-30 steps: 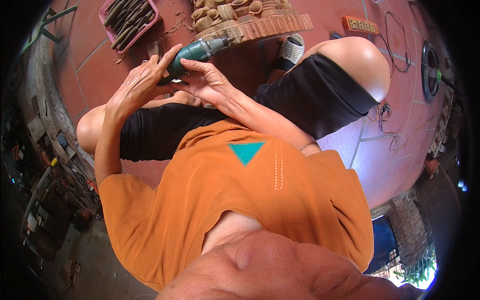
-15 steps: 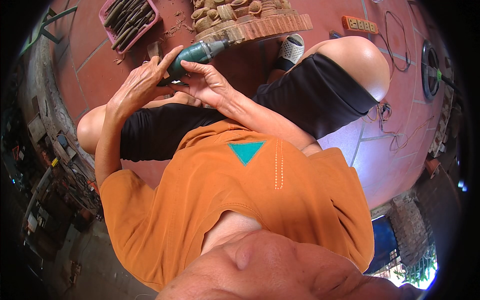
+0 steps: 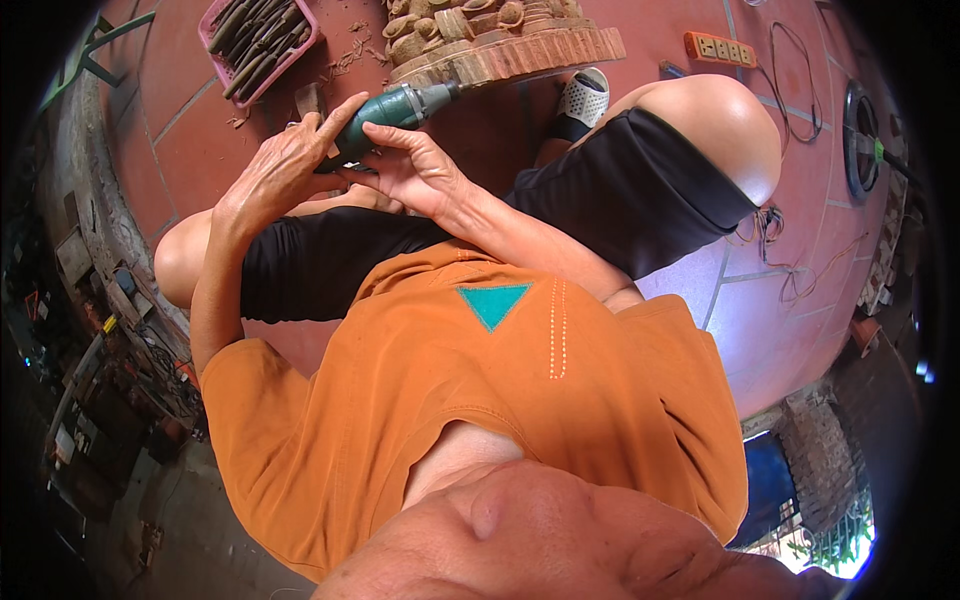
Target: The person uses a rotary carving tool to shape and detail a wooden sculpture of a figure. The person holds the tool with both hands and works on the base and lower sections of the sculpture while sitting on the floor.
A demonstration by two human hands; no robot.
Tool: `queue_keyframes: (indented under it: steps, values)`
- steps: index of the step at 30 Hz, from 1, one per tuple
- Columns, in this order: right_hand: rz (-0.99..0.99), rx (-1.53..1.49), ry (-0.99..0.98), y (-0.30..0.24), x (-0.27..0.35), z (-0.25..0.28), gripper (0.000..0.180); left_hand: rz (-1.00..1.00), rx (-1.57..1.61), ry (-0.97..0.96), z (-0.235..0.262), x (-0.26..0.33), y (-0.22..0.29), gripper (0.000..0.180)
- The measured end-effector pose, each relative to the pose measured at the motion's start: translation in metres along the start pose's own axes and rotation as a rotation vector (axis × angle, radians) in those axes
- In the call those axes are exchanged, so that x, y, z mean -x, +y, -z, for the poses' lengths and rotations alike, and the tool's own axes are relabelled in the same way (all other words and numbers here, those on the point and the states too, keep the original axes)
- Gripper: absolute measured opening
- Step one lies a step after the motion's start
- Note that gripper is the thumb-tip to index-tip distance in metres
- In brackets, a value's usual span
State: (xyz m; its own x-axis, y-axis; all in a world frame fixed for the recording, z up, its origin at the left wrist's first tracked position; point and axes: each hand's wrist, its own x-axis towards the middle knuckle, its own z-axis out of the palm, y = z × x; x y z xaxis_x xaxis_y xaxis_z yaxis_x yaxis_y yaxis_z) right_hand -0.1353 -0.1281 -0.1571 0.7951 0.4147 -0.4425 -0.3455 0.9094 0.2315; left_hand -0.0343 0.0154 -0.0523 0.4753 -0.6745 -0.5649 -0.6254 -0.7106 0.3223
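A green die grinder point(image 3: 385, 112) with a grey metal nose lies slanted between my two hands. My left hand point(image 3: 280, 165) holds its rear part, with the fingers stretched along the body. My right hand point(image 3: 418, 172) supports it from the near side, thumb and fingers against the casing. Just beyond the nose stands a carved wooden piece point(image 3: 500, 55) with a thick, ridged base. The grinder's tip reaches close to the lower left of that base; whether they touch I cannot tell.
A pink basket point(image 3: 214, 58) of dark-handled carving tools point(image 3: 262, 45) sits at the far left, near wood shavings point(image 3: 350, 60). An orange power strip point(image 3: 720, 50) and loose cables point(image 3: 795, 120) lie at the right. A brown block point(image 3: 308, 98) stands beyond my left hand.
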Motion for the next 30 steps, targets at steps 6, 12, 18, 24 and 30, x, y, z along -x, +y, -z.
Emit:
queue_keyframes:
  steps: [6, 12, 18, 24, 30]
  values:
    - [-0.002, 0.000, 0.001, 0.0012, -0.0005, 0.0012, 0.037, -0.014, 0.012, -0.002, 0.0004, -0.0002, -0.0012, 0.104]
    - [0.003, -0.007, 0.002, 0.0019, -0.0014, 0.0038, 0.036, -0.004, 0.017, -0.001, -0.0011, -0.0006, -0.0015, 0.104]
    - [-0.004, -0.015, -0.006, 0.0020, -0.0035, 0.0041, 0.035, 0.004, 0.013, -0.003, 0.0008, 0.0003, 0.0001, 0.104]
    - [0.006, -0.004, -0.008, 0.0004, -0.0027, 0.0015, 0.035, 0.004, -0.013, 0.017, 0.0009, 0.0002, 0.0013, 0.105]
    - [0.008, 0.004, -0.007, -0.0004, -0.0042, 0.0021, 0.036, -0.012, -0.010, 0.031, -0.0011, 0.0003, -0.0011, 0.104]
